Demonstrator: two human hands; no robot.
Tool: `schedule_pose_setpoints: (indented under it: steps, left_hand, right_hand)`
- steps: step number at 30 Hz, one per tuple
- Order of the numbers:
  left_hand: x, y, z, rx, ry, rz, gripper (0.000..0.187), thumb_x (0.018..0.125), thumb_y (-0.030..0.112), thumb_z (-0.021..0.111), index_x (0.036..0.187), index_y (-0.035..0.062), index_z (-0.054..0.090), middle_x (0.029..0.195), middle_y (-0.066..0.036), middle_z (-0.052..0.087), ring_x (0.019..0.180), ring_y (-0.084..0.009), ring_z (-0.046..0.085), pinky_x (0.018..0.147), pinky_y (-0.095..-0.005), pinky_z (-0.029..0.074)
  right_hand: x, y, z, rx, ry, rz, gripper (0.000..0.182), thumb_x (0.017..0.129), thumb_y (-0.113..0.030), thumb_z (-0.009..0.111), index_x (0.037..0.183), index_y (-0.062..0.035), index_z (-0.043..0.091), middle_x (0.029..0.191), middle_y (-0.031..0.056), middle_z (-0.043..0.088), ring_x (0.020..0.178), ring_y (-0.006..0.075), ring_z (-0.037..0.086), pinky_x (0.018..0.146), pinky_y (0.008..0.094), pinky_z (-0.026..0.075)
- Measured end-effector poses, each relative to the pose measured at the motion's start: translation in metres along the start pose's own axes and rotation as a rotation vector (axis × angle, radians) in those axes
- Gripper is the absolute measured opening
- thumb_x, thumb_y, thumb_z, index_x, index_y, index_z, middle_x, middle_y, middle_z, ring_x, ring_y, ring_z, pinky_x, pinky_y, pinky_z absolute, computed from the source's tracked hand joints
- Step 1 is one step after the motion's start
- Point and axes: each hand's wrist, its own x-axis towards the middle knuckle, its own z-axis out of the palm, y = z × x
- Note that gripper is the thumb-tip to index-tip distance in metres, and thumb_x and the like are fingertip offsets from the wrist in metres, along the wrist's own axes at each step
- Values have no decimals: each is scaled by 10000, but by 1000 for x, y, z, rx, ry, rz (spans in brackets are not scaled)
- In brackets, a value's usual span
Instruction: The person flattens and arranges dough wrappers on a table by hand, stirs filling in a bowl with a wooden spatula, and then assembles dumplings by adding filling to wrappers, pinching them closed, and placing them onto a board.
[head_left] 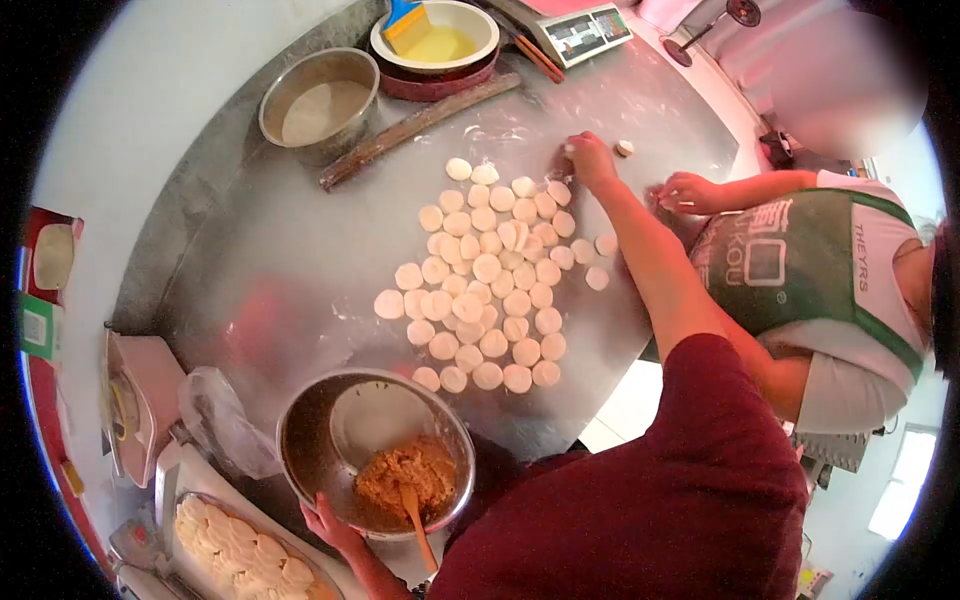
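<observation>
My left hand grips the near rim of a steel mixing bowl. Orange-brown filling lies inside, with a wooden spatula stuck in it, its handle over the rim. Stretched to the far side of the table, my right hand has its fingers closed, and a small pale bit, apparently a dough piece, shows at the fingertips. Another small dough piece lies just right of that hand. Many flattened dough rounds cover the middle of the table, some overlapping.
A co-worker in a green apron stands at the right, one hand by the table. At the back are a rolling pin, a steel pot, a brush in an oil bowl, and a scale. A dough tray stands lower left.
</observation>
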Motion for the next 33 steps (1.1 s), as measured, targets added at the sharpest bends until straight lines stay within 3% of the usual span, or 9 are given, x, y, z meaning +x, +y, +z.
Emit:
schedule_pose_setpoints:
  steps: [2, 4, 8, 12, 17, 20, 23, 26, 33]
  left_hand:
    - [1, -1, 2, -3, -18, 26, 384, 864, 164, 515, 1176, -58, 489, 1092, -136, 545, 932, -208, 512, 818, -318, 420]
    - [9, -13, -9, 77, -45, 101, 382, 863, 173, 520, 1169, -55, 496, 1079, -129, 549, 922, -203, 510, 808, -311, 419]
    - [15, -22, -13, 62, -50, 116, 365, 860, 187, 526, 1137, -50, 514, 999, -87, 558, 855, -178, 499, 763, -299, 423]
    - [17, -18, -8, -2, -89, 114, 316, 859, 164, 522, 1101, -39, 525, 964, -73, 551, 831, -164, 493, 736, -295, 428]
    - [9, -4, 5, -14, -78, 153, 269, 857, 138, 521, 1067, -29, 538, 934, -56, 542, 815, -151, 489, 724, -287, 426]
    - [15, -9, -1, 79, -97, 226, 260, 861, 135, 520, 1058, -33, 543, 927, -54, 544, 807, -146, 490, 722, -281, 425]
    - [21, -16, -5, 119, -114, 258, 264, 862, 142, 519, 1057, -34, 545, 920, -56, 547, 803, -146, 490, 728, -278, 421]
    - [12, -7, 2, 141, -27, 211, 267, 860, 146, 521, 1053, -36, 545, 916, -59, 550, 804, -148, 488, 730, -278, 420]
    - [17, -19, -4, 72, -27, 168, 280, 857, 155, 515, 1058, -39, 541, 924, -69, 554, 805, -157, 497, 716, -287, 426]
  right_hand:
    - [-32, -39, -47, 242, 5, 17, 211, 787, -78, 502, 953, -47, 630, 882, 160, 621, 832, 297, 613, 725, 380, 497]
    - [-90, -72, -92, 467, -120, 207, 222, 759, -88, 554, 968, -37, 609, 846, 167, 608, 801, 318, 601, 708, 364, 483]
    - [-240, -90, -134, 508, -327, 87, 249, 707, -148, 671, 932, -57, 616, 875, 114, 583, 819, 290, 574, 712, 346, 471]
    - [-322, -94, -137, 471, -312, 104, 279, 686, -202, 702, 908, -58, 615, 898, 105, 567, 849, 285, 561, 730, 373, 464]
    - [-331, -101, -134, 357, -159, 12, 342, 691, -224, 706, 964, -56, 585, 981, 119, 556, 950, 320, 534, 809, 390, 444]
    - [-316, -102, -103, 583, -30, 301, 474, 757, -307, 653, 1151, -81, 519, 1217, 124, 491, 1145, 320, 448, 943, 420, 370]
    - [-301, -107, -76, 30, 4, 300, 574, 823, -391, 561, 1302, -115, 407, 1413, 101, 325, 1294, 299, 303, 1044, 483, 230]
    - [-299, -105, -73, -19, -16, 247, 588, 838, -398, 538, 1349, -162, 370, 1449, 77, 263, 1326, 272, 243, 1041, 550, 151]
    - [-289, -106, -77, -73, -55, 239, 540, 849, -395, 528, 1317, -151, 415, 1457, 77, 247, 1342, 274, 211, 1055, 537, 141]
